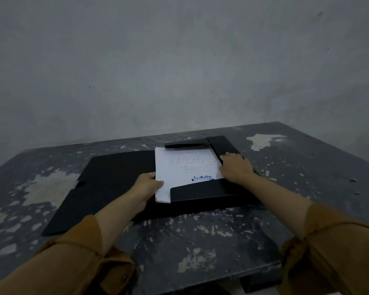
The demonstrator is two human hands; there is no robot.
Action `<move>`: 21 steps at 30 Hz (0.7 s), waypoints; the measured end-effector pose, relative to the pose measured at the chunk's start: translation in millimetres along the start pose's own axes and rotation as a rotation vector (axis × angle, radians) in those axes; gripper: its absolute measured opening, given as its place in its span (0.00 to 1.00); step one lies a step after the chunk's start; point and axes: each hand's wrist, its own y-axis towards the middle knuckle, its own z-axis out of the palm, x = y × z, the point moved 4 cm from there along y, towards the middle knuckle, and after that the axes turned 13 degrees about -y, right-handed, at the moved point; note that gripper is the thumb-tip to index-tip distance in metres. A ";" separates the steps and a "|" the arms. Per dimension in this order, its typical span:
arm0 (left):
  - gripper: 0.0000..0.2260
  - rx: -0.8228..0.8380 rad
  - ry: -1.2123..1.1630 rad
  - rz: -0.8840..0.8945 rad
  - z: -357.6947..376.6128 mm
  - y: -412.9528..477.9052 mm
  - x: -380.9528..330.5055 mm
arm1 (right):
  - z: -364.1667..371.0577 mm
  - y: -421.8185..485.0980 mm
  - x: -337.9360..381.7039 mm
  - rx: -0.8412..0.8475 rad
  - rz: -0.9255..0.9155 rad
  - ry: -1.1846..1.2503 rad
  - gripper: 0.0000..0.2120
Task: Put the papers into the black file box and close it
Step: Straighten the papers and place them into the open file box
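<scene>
The black file box (107, 184) lies open and flat on the table, its cover spread out to the left. A stack of white papers (183, 169) with a blue stamp near its lower right corner rests in the right half, tucked under the near flap (200, 191) and the far flap (188, 143). My left hand (146, 185) grips the papers' left edge, thumb on top. My right hand (234, 168) rests on the papers' right edge and on the box's right side flap (224, 145), fingers curled over it.
The table (200, 241) is dark with worn, pale paint patches. A grey wall (179, 71) stands right behind it. The table's near edge runs at the lower right. Brown sleeves cover both forearms.
</scene>
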 end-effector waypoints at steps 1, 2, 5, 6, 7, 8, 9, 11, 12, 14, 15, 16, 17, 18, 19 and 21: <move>0.19 0.010 -0.003 0.001 1.5 0.3 0.3 | 1.1 -0.4 -6.4 -0.009 0.015 0.024 0.23; 0.19 0.020 -0.005 -0.001 3.4 0.6 0.9 | 2.7 -0.7 -12.3 -0.001 0.030 0.042 0.25; 0.19 0.054 0.003 -0.007 10.4 2.2 2.7 | 8.7 -1.1 -24.2 0.071 0.056 0.132 0.29; 0.19 0.058 0.013 -0.008 12.7 2.8 3.2 | 10.0 -1.1 -25.6 0.086 0.054 0.162 0.30; 0.19 0.057 0.027 -0.005 15.1 3.9 3.9 | 10.5 -1.1 -25.9 0.092 0.051 0.182 0.30; 0.18 0.057 0.042 -0.001 17.6 4.8 4.4 | 11.0 -1.4 -25.9 0.090 0.050 0.192 0.30; 0.18 0.055 0.055 0.002 20.2 5.5 4.6 | 11.2 -1.5 -25.5 0.082 0.050 0.194 0.30; 0.17 0.060 0.077 0.007 25.2 6.9 5.5 | 11.4 -1.9 -25.2 0.064 0.048 0.189 0.30; 0.17 0.068 0.081 0.010 28.1 8.1 6.1 | 11.4 -2.0 -25.2 0.057 0.046 0.187 0.30; 0.18 0.084 0.109 0.017 35.9 7.9 5.7 | 11.7 -1.7 -25.5 0.052 0.041 0.186 0.30; 0.17 0.091 0.132 0.021 40.1 7.1 5.1 | 12.0 -1.3 -25.4 0.050 0.038 0.185 0.30; 0.17 0.095 0.150 0.030 44.2 6.3 4.5 | 12.7 -1.1 -25.6 0.048 0.036 0.182 0.30; 0.17 0.094 0.162 0.038 47.5 6.0 4.1 | 13.6 -0.8 -25.4 0.047 0.034 0.180 0.30; 0.17 0.089 0.172 0.046 49.8 6.4 3.7 | 14.7 -0.3 -25.5 0.046 0.032 0.176 0.30; 0.17 0.081 0.183 0.053 51.1 6.9 3.4 | 15.7 0.4 -25.6 0.043 0.032 0.170 0.30; 0.17 0.067 0.230 0.065 51.5 7.1 2.8 | 17.4 0.9 -25.7 0.037 0.031 0.151 0.30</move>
